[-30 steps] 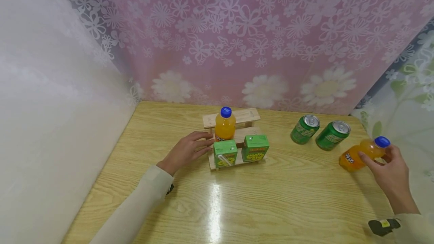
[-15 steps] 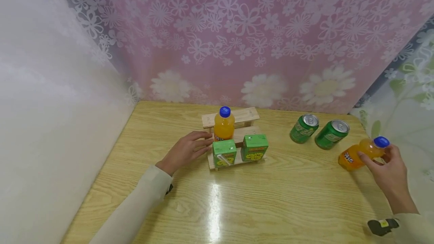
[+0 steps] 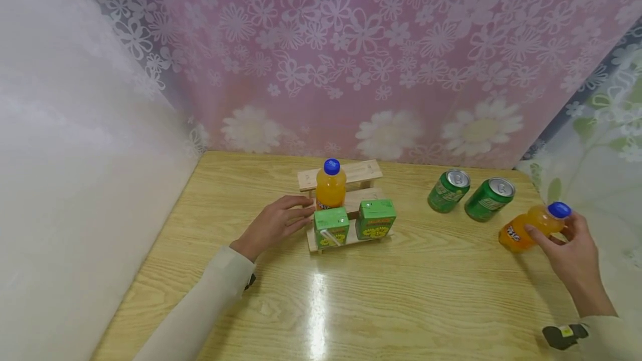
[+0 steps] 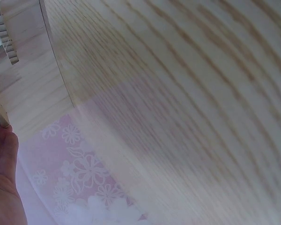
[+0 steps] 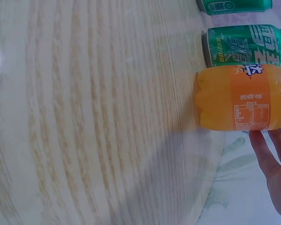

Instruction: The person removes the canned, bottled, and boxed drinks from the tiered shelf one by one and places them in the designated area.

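My left hand [image 3: 273, 224] rests its fingertips against the left side of a small stepped wooden rack [image 3: 366, 170], fingers fairly straight. An orange soda bottle [image 3: 331, 185] with a blue cap stands on the rack's middle step. In front of it, on the lowest step, are two green juice boxes, the left one [image 3: 331, 222] with a straw and the right one [image 3: 376, 220]. At the far right, my right hand [image 3: 572, 252] holds a second orange soda bottle [image 3: 516, 233] between thumb and fingers. Whether that bottle's base touches the table cannot be told.
Two green soda cans, one nearer the rack [image 3: 448, 191] and one beside the held bottle [image 3: 489, 199], stand on the wood-grain table [image 3: 401, 299]. A pink flowered curtain [image 3: 311, 60] hangs along the back edge, and pale sheets flank both sides.
Both hands stay almost still against the rack and the bottle. The whole head view has shifted very slightly.
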Motion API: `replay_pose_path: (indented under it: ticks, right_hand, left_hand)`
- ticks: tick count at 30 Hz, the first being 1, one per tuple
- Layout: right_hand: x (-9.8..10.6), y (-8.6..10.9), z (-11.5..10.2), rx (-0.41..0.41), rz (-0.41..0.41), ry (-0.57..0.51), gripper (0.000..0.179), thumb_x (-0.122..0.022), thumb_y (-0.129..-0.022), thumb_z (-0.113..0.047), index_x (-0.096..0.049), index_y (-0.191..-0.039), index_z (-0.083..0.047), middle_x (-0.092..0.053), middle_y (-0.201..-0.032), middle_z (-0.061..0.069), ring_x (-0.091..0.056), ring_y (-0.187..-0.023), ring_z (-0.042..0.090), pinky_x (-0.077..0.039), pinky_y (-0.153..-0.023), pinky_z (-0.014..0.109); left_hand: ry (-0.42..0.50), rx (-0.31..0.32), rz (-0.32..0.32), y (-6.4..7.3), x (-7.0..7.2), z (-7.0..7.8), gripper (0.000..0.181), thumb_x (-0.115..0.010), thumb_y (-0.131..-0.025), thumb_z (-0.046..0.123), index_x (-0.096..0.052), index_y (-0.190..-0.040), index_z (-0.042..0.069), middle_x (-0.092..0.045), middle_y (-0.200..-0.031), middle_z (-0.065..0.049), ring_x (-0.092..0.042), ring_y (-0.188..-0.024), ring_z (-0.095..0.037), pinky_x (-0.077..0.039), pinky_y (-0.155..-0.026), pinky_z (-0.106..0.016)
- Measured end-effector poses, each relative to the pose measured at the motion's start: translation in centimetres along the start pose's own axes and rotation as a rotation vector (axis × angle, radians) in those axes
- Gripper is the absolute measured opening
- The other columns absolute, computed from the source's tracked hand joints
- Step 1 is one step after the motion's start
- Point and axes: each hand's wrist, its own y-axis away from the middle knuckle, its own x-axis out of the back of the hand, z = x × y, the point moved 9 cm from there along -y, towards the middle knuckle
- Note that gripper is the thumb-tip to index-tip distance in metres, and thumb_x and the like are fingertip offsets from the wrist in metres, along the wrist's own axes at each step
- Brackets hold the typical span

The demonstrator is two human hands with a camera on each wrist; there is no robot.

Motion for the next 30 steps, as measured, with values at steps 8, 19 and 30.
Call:
replay_pose_path:
  ticks: [8,19,30]
  right_hand:
    - [0.9,-0.3,-1.3,0.046,0.062,-0.077,0.076,-0.072,-0.107,-0.029,-0.031,-0.171,-0.033,-0.043,-0.145,-0.033,-0.038,-0.152,0.001,-0.036,-0.099,-0.008]
    - [4.2,0.0,-8.8,0.194,0.384,-0.225,0.063,-0.072,-0.104,-0.019,-0.049,-0.162,-0.023,-0.046,-0.161,-0.017,-0.036,-0.158,0.01,-0.023,-0.134,0.017]
    - [2.2,-0.5,-14.0,0.292,0.287,-0.313,0.066,-0.074,-0.1,-0.008,-0.051,-0.161,-0.018,-0.048,-0.16,-0.011,-0.04,-0.156,0.011,-0.028,-0.132,0.015]
  left_hand:
    - [0.002,-0.008,0.008,0.0,0.1,0.2,0.039,-0.084,-0.096,0.013,-0.079,-0.134,0.008,-0.073,-0.141,-0.01,-0.069,-0.131,-0.027,-0.061,-0.11,-0.041]
    - [-0.006,0.017,-0.011,0.2,0.0,0.1,0.038,-0.083,-0.098,0.014,-0.078,-0.135,0.009,-0.072,-0.143,-0.009,-0.068,-0.134,-0.027,-0.06,-0.112,-0.041]
    - [0.0,0.012,-0.004,0.0,0.0,0.1,0.038,-0.083,-0.097,0.014,-0.079,-0.135,0.009,-0.073,-0.142,-0.008,-0.068,-0.133,-0.026,-0.06,-0.111,-0.041]
